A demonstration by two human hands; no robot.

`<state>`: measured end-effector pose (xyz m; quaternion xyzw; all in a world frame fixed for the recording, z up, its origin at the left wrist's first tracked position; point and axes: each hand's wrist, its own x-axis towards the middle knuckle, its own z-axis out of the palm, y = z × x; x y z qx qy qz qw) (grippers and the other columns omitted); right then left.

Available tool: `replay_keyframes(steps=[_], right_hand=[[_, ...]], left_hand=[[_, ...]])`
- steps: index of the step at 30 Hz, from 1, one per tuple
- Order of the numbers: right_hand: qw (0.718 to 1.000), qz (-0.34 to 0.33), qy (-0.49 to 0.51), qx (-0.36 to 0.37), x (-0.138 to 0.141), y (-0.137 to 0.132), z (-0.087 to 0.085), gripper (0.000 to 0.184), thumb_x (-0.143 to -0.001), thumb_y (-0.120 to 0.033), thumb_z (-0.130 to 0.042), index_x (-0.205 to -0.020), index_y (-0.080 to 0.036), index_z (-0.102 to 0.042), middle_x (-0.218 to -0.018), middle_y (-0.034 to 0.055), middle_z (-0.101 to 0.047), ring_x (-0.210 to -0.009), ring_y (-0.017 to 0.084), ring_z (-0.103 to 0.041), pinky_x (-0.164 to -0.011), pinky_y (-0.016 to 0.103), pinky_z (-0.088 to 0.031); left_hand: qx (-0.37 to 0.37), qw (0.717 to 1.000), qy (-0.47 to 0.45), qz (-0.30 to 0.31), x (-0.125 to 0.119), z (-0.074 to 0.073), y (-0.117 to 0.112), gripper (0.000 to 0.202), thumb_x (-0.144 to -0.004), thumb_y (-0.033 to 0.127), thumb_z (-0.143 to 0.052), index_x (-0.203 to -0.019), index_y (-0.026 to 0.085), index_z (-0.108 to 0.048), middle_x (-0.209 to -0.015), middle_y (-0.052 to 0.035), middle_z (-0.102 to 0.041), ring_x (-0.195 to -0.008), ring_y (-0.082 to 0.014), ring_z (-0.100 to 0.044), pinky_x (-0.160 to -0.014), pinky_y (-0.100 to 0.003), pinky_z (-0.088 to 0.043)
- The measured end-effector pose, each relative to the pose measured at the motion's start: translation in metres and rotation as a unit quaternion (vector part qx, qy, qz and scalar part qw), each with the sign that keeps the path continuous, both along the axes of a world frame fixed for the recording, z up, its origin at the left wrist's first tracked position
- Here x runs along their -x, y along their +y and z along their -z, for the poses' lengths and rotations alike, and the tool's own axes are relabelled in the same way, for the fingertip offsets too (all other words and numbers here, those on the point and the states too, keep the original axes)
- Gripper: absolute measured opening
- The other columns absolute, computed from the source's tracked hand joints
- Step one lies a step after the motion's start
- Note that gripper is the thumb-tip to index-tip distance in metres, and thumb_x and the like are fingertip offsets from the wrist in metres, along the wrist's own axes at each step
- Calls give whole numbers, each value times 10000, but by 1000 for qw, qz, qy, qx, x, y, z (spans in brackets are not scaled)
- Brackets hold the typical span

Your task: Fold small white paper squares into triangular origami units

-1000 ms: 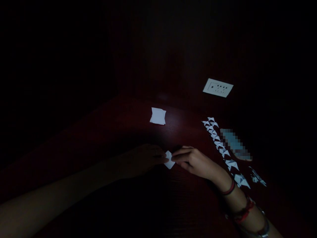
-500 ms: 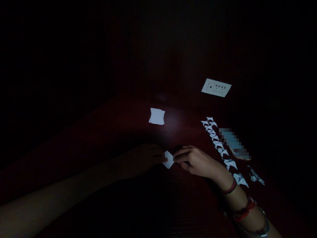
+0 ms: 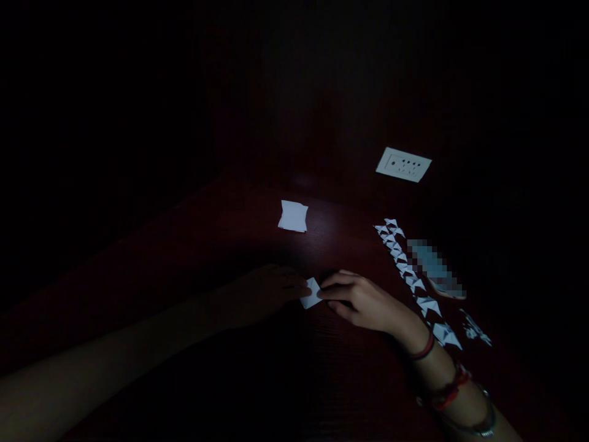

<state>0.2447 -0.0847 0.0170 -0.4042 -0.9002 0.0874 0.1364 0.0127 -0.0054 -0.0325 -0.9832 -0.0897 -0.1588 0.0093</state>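
The scene is very dark. A small white folded paper piece (image 3: 311, 294) lies on the dark red table (image 3: 221, 239) between my two hands. My left hand (image 3: 267, 292) sits in shadow with its fingertips pressed on the paper's left edge. My right hand (image 3: 363, 301) pinches the paper's right side with curled fingers. Red bands and a bracelet circle my right wrist.
A white square paper stack (image 3: 293, 216) lies farther back. A row of several folded white paper pieces (image 3: 413, 279) runs diagonally at the right, beside a blurred-out object (image 3: 435, 267). A white socket plate (image 3: 404, 164) is on the dark wall. More small paper bits (image 3: 476, 328) lie at far right.
The small paper looks flatter and lower now. Both hands have shifted only slightly while staying on it.
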Motion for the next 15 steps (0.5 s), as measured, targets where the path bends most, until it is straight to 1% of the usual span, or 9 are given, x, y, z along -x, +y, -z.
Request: replay_keyframes(steps=[4, 7, 10, 13, 15], right_hand=[[1000, -2, -12, 7, -1, 0, 0, 275, -803, -122, -486, -1033, -195, -618, -1001, 40, -592, -933, 152, -525, -874, 306, -409], [999, -2, -33, 8, -5, 0, -3, 223, -801, -123, -487, -940, -187, -649, -930, 35, -608, -896, 148, -534, -843, 299, -416], [998, 23, -46, -18, -8, -1, -6, 194, -808, -140, -483, -886, -180, -656, -897, 40, -611, -882, 155, -536, -842, 319, -406], [997, 44, -40, -45, -7, -1, -5, 222, -823, -139, -462, -955, -184, -635, -941, 49, -603, -897, 159, -533, -848, 331, -396], [998, 38, -30, -47, -4, -1, -3, 249, -822, -134, -462, -1012, -194, -612, -984, 46, -595, -919, 159, -525, -854, 325, -393]], left_hand=[[-14, 1000, 1, 5, -2, -6, -3, 336, -860, 141, -435, -1183, 231, -460, -1204, -26, -514, -1099, -188, -445, -898, -326, -308], [-16, 1000, 3, 6, -1, -10, -4, 299, -865, 153, -434, -1152, 217, -486, -1215, -30, -507, -1113, -199, -434, -899, -339, -306], [6, 1000, 5, 0, -1, -10, -4, 297, -868, 164, -431, -1155, 221, -486, -1229, -25, -496, -1121, -193, -432, -916, -335, -302], [50, 999, -5, -8, 0, -6, -1, 325, -884, 174, -407, -1202, 229, -444, -1240, -17, -488, -1128, -167, -429, -922, -307, -318], [78, 997, -15, -7, 0, -3, 0, 345, -898, 184, -388, -1239, 233, -403, -1254, -14, -474, -1141, -150, -418, -928, -288, -328]])
